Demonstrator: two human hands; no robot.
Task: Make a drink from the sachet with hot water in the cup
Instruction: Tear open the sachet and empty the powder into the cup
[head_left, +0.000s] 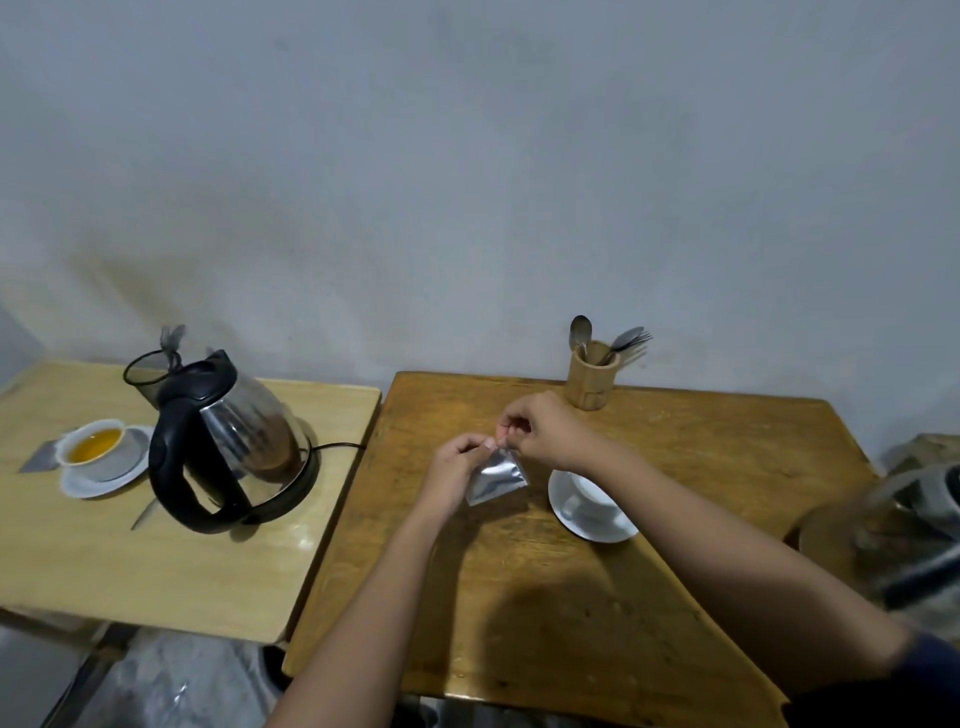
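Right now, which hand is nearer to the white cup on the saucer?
Right. The right hand pinches the sachet top just up-left of the cup, its forearm passing over it; the left hand holds the sachet's far side.

Both bare forearms reach forward and converge. The left hand (457, 470) is curled, thumb and fingertips pinched at the top corner of a small silver foil sachet (496, 478). The right hand (543, 431), knuckles up, pinches the same corner just beside it.
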